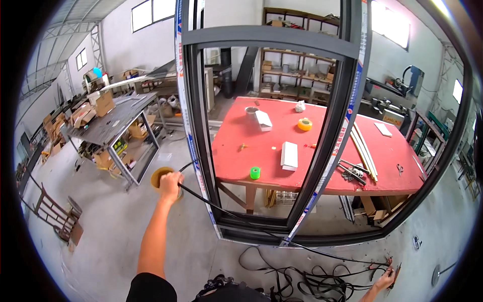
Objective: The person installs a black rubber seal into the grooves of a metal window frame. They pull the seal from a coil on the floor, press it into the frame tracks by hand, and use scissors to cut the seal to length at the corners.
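1. The left hand [171, 186] is clamped around a thin black strip [201, 197], left of the upright dark grey frame [271, 38].
2. The strip slants down past the frame's foot toward the right hand [386, 278], low at right; whether that hand is closed on it, I cannot tell.
3. Loose black loops [329, 284] lie on the floor [201, 261], between the forearms.
4. Beyond the frame, a red bench [261, 146] carries a green roll [255, 173].

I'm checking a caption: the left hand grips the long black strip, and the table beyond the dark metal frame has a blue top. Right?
Not blue: the head view shows a red top on the table; the left hand does grip the black strip.
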Available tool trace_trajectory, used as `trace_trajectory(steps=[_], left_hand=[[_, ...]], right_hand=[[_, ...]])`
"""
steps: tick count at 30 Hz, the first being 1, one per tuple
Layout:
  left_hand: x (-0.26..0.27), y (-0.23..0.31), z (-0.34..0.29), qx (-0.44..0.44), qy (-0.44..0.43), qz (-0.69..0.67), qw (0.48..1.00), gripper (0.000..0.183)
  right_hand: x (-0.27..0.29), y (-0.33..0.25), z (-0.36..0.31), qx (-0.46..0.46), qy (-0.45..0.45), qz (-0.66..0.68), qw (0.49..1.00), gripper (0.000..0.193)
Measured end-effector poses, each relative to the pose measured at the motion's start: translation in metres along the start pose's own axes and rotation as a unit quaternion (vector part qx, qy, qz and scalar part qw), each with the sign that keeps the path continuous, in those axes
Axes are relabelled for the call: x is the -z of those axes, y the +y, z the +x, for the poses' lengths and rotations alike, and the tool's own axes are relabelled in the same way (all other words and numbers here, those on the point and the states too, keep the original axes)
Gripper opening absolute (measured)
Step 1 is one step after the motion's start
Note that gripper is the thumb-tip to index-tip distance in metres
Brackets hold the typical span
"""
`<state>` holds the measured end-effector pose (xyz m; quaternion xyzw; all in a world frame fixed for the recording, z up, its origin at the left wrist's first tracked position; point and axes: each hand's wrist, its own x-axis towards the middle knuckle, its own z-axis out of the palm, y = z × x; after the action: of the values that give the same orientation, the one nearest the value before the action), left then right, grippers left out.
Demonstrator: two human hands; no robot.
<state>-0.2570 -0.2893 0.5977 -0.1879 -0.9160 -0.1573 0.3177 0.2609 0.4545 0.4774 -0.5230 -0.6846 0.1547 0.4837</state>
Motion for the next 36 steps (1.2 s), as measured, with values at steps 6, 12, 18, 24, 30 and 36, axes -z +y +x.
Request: trace_trajectory(steps=[6, 12, 18, 24, 30, 36], left_hand=[[0.045, -0.028, -0.013, 0.200, -0.006, -0.064, 0.978, 0.019], [0.073, -0.067, -0.074, 0.275, -0.079, 0.120, 0.951, 0.027], [0.048, -0.062, -0.115, 0.387, -0.181, 0.360, 0.830, 0.057], [0.007, -0.091, -0.127, 0.594, -0.181, -0.003, 0.784, 0.065], [-0.060, -0.131, -0.145, 0.451, -0.111, -0.269, 0.844, 0.033], [-0.080, -0.045, -0.063, 0.384, -0.187, -0.360, 0.830, 0.043]], right_hand=[[-0.046, 0.018, -0.007, 0.135, 0.042, 0.009, 0.990, 0.039], [-0.083, 0.035, -0.031, -0.030, -0.073, 0.009, 0.997, 0.043], [-0.105, 0.004, -0.082, -0.137, -0.194, 0.121, 0.964, 0.033], [-0.132, -0.065, -0.137, -0.178, -0.288, 0.178, 0.924, 0.028], [-0.150, -0.147, -0.164, -0.209, -0.412, 0.148, 0.874, 0.024], [-0.141, -0.194, -0.162, -0.243, -0.469, 0.229, 0.818, 0.019]])
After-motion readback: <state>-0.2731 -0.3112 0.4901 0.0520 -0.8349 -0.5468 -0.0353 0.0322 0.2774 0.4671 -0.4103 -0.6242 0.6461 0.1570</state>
